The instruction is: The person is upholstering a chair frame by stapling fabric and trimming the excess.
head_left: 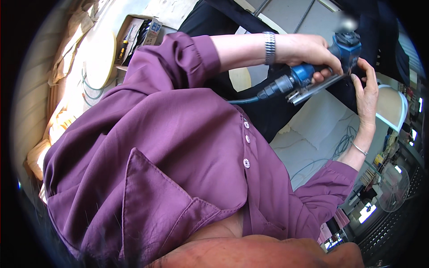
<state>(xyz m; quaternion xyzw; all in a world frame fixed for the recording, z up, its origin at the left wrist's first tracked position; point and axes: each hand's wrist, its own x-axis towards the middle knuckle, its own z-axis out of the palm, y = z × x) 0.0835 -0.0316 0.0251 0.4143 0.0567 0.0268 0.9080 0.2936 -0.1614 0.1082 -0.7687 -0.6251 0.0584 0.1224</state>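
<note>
A blue jigsaw (pixel 347 46) with a metal sole plate (pixel 315 89) is held up at the upper right, over my dark trousers. My left hand (pixel 313 53), with a metal-banded watch on the wrist, wraps its fingers round the tool's handle. From the grip's rear end a cord (pixel 243 101) runs off to the left. At the tool's front end, my right hand (pixel 367 94) curls its thumb and fingers against the lower side. Whether a small part sits between those fingertips cannot be made out.
An open box (pixel 136 38) of dark tools, with a yellow-handled screwdriver (pixel 123 50), stands at upper left beside a round pale board (pixel 100 58). Coiled cable (pixel 346 140) lies on the floor at right. Beyond my right arm stands a fan (pixel 394 187).
</note>
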